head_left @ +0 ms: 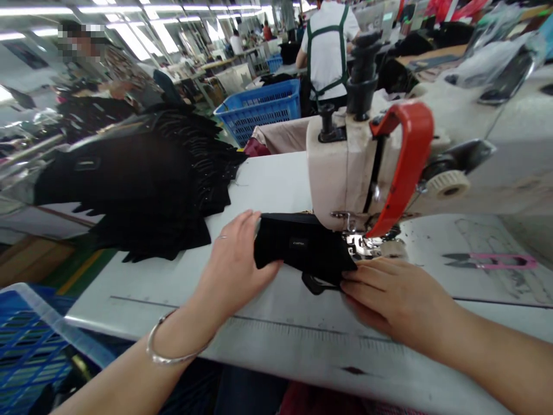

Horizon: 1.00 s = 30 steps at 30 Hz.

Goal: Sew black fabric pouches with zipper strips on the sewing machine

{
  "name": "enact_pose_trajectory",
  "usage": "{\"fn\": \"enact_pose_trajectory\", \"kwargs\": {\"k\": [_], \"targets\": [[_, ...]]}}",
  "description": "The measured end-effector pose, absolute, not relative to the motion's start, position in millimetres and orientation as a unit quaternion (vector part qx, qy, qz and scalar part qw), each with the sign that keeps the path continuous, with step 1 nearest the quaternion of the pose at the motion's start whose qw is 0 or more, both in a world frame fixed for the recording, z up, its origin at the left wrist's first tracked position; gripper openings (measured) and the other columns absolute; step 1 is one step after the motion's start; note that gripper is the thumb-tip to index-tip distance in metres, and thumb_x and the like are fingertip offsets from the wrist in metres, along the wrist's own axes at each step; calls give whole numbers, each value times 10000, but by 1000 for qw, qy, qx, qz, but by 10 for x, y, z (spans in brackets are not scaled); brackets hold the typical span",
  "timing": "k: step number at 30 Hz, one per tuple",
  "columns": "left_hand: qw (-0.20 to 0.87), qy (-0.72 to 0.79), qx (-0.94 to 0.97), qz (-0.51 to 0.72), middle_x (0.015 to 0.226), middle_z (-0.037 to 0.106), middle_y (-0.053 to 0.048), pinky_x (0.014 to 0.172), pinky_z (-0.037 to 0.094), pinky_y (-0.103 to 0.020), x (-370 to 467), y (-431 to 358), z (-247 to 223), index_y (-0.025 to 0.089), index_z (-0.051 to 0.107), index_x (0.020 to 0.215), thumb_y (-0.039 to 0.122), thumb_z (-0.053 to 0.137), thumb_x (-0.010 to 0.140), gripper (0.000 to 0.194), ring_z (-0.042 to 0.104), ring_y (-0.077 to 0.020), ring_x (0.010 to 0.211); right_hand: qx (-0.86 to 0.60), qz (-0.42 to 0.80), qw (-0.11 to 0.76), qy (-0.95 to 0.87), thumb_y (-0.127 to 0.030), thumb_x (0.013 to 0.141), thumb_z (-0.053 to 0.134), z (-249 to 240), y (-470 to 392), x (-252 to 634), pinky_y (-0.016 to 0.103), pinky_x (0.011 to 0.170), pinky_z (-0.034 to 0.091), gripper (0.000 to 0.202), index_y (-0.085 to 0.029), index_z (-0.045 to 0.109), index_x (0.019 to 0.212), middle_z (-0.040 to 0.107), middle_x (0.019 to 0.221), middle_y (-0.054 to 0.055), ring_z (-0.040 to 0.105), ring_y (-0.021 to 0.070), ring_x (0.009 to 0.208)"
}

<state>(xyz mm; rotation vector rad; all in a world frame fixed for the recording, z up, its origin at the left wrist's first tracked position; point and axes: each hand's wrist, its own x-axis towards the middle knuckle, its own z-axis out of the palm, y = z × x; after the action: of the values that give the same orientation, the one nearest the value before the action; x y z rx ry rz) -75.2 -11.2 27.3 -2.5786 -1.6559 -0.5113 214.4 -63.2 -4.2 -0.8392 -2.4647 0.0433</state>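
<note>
A black fabric piece (319,253) with a small label lies at the sewing machine (341,178), its right end by the metal presser foot (365,245). My left hand (239,259) grips the piece's left end, thumb in front and fingers behind. On the lower right corner rests my right hand (384,288), fingers extended and pressed flat near the presser foot. A dark loop or strap (317,285) shows under the fabric's lower edge. The red lever-like guard (408,161) stands just above my right hand.
Pink-handled thread snips (496,261) lie on the white table (276,178) at the right. A heap of black fabric pieces (142,173) overlaps the table's left side. Blue baskets stand behind (268,106) and at lower left (34,346). Other people work farther back.
</note>
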Motion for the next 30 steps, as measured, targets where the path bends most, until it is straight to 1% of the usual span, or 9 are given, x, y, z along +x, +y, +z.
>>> {"fn": "enact_pose_trajectory", "kwargs": {"k": [4, 7, 10, 15, 19, 21, 25, 27, 30], "targets": [[-79, -621, -760, -177, 1139, 631, -116, 986, 486, -513, -930, -159, 204, 176, 605, 1069, 441, 698, 799, 389, 596, -333, 1105, -306, 16, 258, -916, -168, 944, 580, -48, -626, 2142, 444, 858, 565, 146, -173, 710, 1010, 729, 1034, 67, 671, 238, 946], [-187, -634, -708, -248, 901, 635, -19, 811, 503, -367, -820, -138, 192, 204, 576, 908, 307, 671, 780, 189, 613, -225, 867, -303, 29, 256, -917, -157, 938, 580, -51, -623, 2159, 460, 911, 560, 169, -172, 713, 1042, 726, 1035, 73, 674, 238, 977], [-302, -605, -642, -362, 767, 602, 38, 671, 464, -265, -684, -71, 206, 209, 553, 920, 166, 658, 704, 245, 583, -150, 704, -303, 41, 252, -918, -145, 932, 577, -51, -615, 2177, 451, 926, 559, 177, -178, 716, 1037, 723, 1025, 77, 673, 232, 988], [-401, -555, -562, -464, 665, 596, 30, 483, 352, -217, -650, 15, 208, 184, 570, 894, 252, 669, 736, 199, 476, -99, 511, -299, 50, 258, -917, -140, 934, 567, -47, -602, 2185, 454, 933, 557, 196, -178, 716, 1056, 724, 1035, 79, 672, 234, 991], [-348, -575, -581, -459, 630, 592, 41, 524, 381, -212, -757, 21, 261, 174, 595, 781, 134, 650, 679, 123, 506, -104, 555, -299, 59, 260, -916, -136, 927, 572, -45, -601, 2189, 460, 937, 554, 215, -178, 714, 1083, 719, 1051, 85, 668, 239, 1003], [-305, -580, -616, -438, 803, 673, 18, 652, 468, -224, -786, 37, 281, 176, 658, 900, 105, 676, 697, 216, 600, -131, 717, -297, 62, 257, -917, -135, 923, 578, -51, -601, 2192, 460, 946, 550, 221, -182, 713, 1091, 716, 1052, 84, 664, 236, 1013], [-186, -569, -746, -291, 1206, 658, -68, 916, 552, -384, -776, 119, 238, 175, 636, 1185, 298, 683, 921, 295, 647, -221, 1041, -299, 71, 249, -918, -127, 924, 575, -72, -599, 2193, 481, 966, 538, 207, -180, 711, 1071, 707, 1056, 82, 650, 238, 1042], [-160, -571, -764, -254, 1229, 639, -85, 897, 573, -427, -831, 163, 233, 154, 625, 1211, 383, 633, 978, 327, 653, -241, 1052, -301, 73, 249, -918, -120, 925, 570, -72, -600, 2192, 481, 964, 538, 207, -176, 711, 1066, 705, 1048, 83, 647, 236, 1040], [-130, -584, -769, -226, 1164, 660, -82, 891, 576, -430, -1075, 193, 363, 164, 640, 1177, 359, 642, 964, 289, 659, -236, 1014, -302, 76, 256, -915, -123, 927, 571, -46, -614, 2189, 462, 948, 542, 211, -172, 713, 1075, 706, 1037, 87, 648, 231, 1027]]}}
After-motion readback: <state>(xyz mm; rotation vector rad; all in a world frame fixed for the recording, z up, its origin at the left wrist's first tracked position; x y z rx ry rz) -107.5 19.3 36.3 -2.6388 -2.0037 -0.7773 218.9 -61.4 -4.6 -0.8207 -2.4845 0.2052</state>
